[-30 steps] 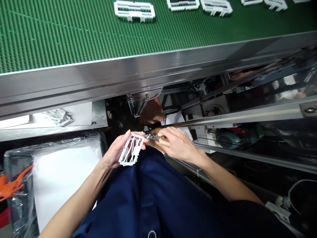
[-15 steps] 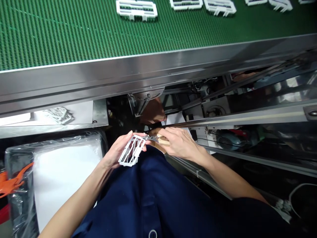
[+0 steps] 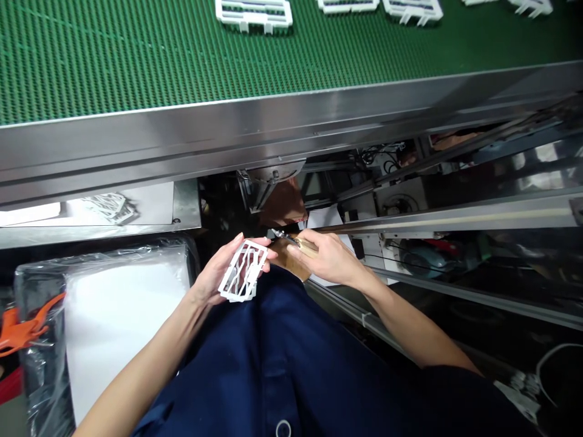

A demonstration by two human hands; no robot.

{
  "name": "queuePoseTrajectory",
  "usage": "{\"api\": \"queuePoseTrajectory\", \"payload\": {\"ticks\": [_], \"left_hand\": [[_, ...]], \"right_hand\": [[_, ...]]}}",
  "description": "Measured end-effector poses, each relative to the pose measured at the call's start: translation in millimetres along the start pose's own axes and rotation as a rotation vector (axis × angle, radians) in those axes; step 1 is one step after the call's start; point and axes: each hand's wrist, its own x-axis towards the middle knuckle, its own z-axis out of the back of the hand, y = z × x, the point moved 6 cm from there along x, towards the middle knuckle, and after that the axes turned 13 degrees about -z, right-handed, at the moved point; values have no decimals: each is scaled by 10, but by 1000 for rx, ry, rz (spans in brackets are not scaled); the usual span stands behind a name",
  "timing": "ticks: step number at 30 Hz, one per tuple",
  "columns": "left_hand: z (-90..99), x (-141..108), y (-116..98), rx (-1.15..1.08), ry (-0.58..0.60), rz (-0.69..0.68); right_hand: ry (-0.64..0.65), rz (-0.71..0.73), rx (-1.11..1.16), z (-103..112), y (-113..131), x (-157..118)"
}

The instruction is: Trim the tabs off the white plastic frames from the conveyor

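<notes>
**White frame in hand under green belt**

L hand [image 3: 212, 273] grip closed on white plastic frame [image 3: 243, 271], held over navy top [image 3: 273, 364]. R hand [image 3: 330, 260] grip tight on metal-tipped tool [image 3: 283, 238], tip near frame. Green mesh conveyor belt [image 3: 136, 60] w/ more white frames [image 3: 252, 15], steel rail [image 3: 228, 136] beyond; plastic-wrapped white sheets [image 3: 122, 328] lower left.

Bright, even light on the green conveyor belt [image 3: 136, 60]; glare streaks the steel rail [image 3: 273, 136], deep shadow beneath. Left hand [image 3: 214, 273] and right hand [image 3: 330, 258] sharp; wide-angle bowing toward frame edges.
</notes>
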Motion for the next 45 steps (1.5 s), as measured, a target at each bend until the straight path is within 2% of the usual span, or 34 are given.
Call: {"api": "queuePoseTrajectory", "payload": {"ticks": [9,20,24,28,31,35,36,38,41,45], "left_hand": [[-5,102,-40,-114,-50,-46],[92,153,-78,-161,-64,-96],[113,150,-68,-184,-51,-101],[103,151,-63,-189,-68,-95],[108,168,-47,-124,-138,-118],[159,184,-157,164,-352,-385],[157,179,-193,235,-398,-445],[147,177,-234,340,-442,-477],[216,185,-275,504,-458,-413],[509,212,-295,920,-443,-298]], "right_hand": [[-29,-9,243,-107,57,15],[109,35,570,-290,170,28],[149,70,602,-365,231,8],[129,57,591,-428,264,-8],[71,32,561,-474,307,-6],[-20,-56,539,-559,339,67],[-3,-64,580,-594,339,99],[109,-40,760,-674,328,165],[387,-2,1161,-788,246,235],[716,-46,1573,-895,69,239]]}}
